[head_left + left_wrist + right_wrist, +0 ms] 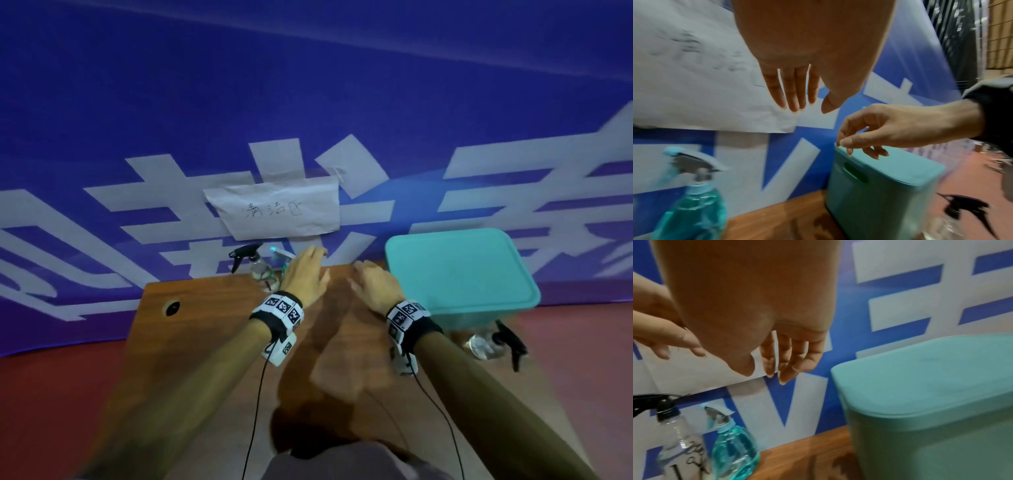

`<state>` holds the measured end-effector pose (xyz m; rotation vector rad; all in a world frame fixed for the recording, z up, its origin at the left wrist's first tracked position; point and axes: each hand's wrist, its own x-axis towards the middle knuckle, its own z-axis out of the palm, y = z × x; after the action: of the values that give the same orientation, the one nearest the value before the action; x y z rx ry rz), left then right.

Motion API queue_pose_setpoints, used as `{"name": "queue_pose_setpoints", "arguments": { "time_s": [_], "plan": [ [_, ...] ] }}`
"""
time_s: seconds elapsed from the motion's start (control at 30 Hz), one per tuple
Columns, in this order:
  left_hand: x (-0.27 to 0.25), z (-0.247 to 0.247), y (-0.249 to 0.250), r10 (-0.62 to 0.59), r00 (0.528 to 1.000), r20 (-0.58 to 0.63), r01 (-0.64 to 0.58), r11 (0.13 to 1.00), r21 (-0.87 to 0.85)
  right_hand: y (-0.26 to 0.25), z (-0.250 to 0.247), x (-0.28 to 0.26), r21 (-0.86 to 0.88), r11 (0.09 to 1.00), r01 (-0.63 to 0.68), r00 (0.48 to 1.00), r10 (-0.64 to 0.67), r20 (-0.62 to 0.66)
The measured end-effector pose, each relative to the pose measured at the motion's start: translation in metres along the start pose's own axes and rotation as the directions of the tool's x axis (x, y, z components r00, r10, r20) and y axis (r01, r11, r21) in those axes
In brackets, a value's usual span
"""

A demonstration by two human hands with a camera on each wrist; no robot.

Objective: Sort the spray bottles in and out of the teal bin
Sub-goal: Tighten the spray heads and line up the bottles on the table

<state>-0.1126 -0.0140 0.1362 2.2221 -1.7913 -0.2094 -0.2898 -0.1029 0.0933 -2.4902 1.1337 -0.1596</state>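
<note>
The teal bin [459, 274] stands at the table's right edge with its lid on. A clear spray bottle with a black trigger [255, 265] and a blue-liquid spray bottle [278, 257] stand upright at the table's back, left of centre. Another clear, black-trigger bottle [484, 344] lies in front of the bin. My left hand [318, 263] hovers with straight fingers just right of the blue bottle [692, 211] and holds nothing. My right hand [359, 270] hangs loosely curled and empty beside the bin's [879, 194] left top corner.
A blue banner with white characters hangs right behind the wooden table [205, 315]. A paper sign [274, 209] is taped to it above the bottles. The table has a cable hole [172, 307] at its left. Red floor lies on both sides.
</note>
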Motion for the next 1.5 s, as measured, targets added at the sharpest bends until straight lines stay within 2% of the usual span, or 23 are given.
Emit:
{"name": "queue_pose_setpoints", "arguments": {
  "time_s": [0.1,0.23,0.3,0.37,0.5,0.57,0.63,0.73,0.87,1.03,1.07,1.17,1.23,1.33,1.43,1.5],
  "plan": [
    [-0.01,0.017,0.06,0.109,0.993,0.045,-0.108,0.994,-0.018,0.049,-0.02,-0.046,-0.053,0.998,-0.044,0.999,0.043,-0.017],
    [-0.02,0.046,0.135,0.188,0.973,0.136,-0.182,0.981,-0.061,0.118,-0.057,-0.101,-0.097,0.974,-0.204,0.978,0.2,-0.059],
    [-0.023,0.057,0.167,0.224,0.959,0.171,-0.215,0.974,-0.071,0.152,-0.074,-0.124,-0.101,0.967,-0.232,0.972,0.229,-0.042],
    [-0.024,0.069,0.194,0.242,0.948,0.207,-0.23,0.97,-0.079,0.182,-0.086,-0.145,-0.136,0.965,-0.223,0.975,0.224,-0.007],
    [-0.021,0.094,0.236,0.233,0.931,0.281,-0.229,0.972,-0.049,0.229,-0.095,-0.171,-0.327,0.931,-0.164,0.972,0.208,0.105],
    [-0.02,0.105,0.253,0.218,0.919,0.329,-0.223,0.975,-0.023,0.245,-0.097,-0.179,-0.37,0.921,-0.126,0.966,0.199,0.166],
    [-0.019,0.116,0.267,0.206,0.895,0.396,-0.226,0.974,0.003,0.254,-0.099,-0.185,-0.336,0.937,-0.097,0.956,0.181,0.229],
    [-0.018,0.131,0.284,0.186,0.857,0.48,-0.241,0.969,0.056,0.263,-0.095,-0.186,-0.26,0.959,-0.111,0.949,0.18,0.26],
    [-0.02,0.149,0.298,0.12,0.85,0.513,-0.198,0.975,0.101,0.272,-0.083,-0.181,-0.263,0.942,-0.211,0.928,0.277,0.249],
    [-0.027,0.164,0.303,0.034,0.843,0.537,-0.132,0.981,0.145,0.356,0.009,-0.152,-0.09,0.963,-0.253,0.906,0.268,0.327],
    [-0.028,0.165,0.302,0.018,0.839,0.544,-0.118,0.981,0.151,0.358,0.012,-0.153,-0.097,0.965,-0.242,0.905,0.26,0.337],
    [-0.035,0.17,0.296,-0.013,0.828,0.561,-0.09,0.983,0.157,0.308,-0.043,-0.178,-0.125,0.979,-0.159,0.919,0.193,0.344],
    [-0.04,0.173,0.29,-0.033,0.82,0.571,-0.057,0.989,0.138,0.289,-0.059,-0.185,-0.14,0.987,-0.082,0.931,0.126,0.342],
    [-0.049,0.178,0.278,-0.063,0.806,0.589,0.057,0.998,0.03,0.26,-0.074,-0.188,-0.134,0.99,0.046,0.927,0.008,0.376],
    [-0.058,0.195,0.255,-0.085,0.8,0.594,0.184,0.977,-0.108,0.23,-0.081,-0.185,-0.103,0.981,0.167,0.93,-0.122,0.347],
    [-0.067,0.197,0.239,-0.134,0.801,0.584,0.274,0.949,-0.158,0.206,-0.082,-0.181,-0.075,0.976,0.203,0.932,-0.169,0.32]
  ]
}}
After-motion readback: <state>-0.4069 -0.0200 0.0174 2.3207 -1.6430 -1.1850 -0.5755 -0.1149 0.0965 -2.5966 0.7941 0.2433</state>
